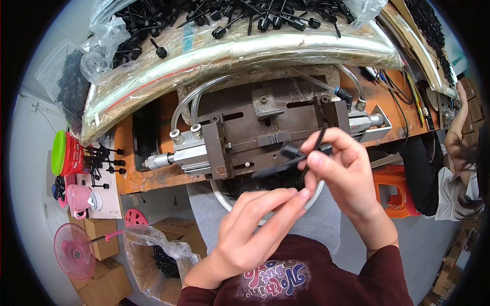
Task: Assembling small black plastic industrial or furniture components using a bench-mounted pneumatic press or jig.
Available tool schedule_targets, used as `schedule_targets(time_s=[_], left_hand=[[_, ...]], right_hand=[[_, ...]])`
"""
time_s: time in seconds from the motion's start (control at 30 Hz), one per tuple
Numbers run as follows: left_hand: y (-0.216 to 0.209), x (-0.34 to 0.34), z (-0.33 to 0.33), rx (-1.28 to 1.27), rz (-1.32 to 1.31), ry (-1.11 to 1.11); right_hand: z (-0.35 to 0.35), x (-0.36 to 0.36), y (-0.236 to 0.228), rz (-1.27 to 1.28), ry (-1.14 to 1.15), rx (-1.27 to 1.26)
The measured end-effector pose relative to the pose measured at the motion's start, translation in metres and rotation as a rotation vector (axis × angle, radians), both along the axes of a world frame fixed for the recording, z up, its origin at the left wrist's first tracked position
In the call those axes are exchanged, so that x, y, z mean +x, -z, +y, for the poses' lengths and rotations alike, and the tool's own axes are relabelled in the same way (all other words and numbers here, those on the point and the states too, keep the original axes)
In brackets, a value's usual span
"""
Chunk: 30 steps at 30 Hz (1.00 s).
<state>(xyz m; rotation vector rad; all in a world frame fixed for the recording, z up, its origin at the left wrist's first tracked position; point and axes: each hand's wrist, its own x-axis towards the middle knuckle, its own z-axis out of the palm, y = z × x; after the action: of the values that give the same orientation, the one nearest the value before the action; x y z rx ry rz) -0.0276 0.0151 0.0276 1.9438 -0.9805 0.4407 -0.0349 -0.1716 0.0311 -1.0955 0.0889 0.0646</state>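
In front of my chest my right hand [344, 171] is closed, thumb and index finger pinching thin black plastic stemmed parts [320, 137]. Just below and to the left, my left hand [258, 222] has its fingers pressed together, with the fingertips meeting the right hand's lower fingers. Whatever lies between the left fingertips is hidden. A smeared black piece [278, 166] shows left of the right fingertips. Beyond both hands lies a dark brown metal fixture [240, 115] with a small central block [274, 138]. Under the hands, a pale-rimmed container [220, 198] on my lap holds black parts.
Air cylinders [191, 157] with clear hoses [184, 104] flank the fixture on the orange wooden table [132, 176]. Behind it, a plastic-covered tray edge [235, 51] borders heaped black stemmed parts [265, 20]. A pink fan [75, 251], lined carton [138, 255], orange stool [390, 191] and another person's arm [459, 115] surround me.
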Motion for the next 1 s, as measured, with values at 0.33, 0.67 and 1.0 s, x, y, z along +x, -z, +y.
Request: schedule_targets(time_s=[0.33, 0.67, 1.0], left_hand=[[0.002, 0.002, 0.002, 0.085, -0.031, 0.056], [0.031, 0.014, 0.000, 0.172, -0.080, -0.129], [0.030, 0.030, -0.013, 0.370, -0.077, -0.150]], right_hand=[[0.002, -0.008, 0.007, 0.072, -0.026, 0.020], [-0.009, -0.024, 0.006, -0.240, 0.461, -0.471], [-0.016, -0.036, -0.005, -0.165, 0.424, -0.445]])
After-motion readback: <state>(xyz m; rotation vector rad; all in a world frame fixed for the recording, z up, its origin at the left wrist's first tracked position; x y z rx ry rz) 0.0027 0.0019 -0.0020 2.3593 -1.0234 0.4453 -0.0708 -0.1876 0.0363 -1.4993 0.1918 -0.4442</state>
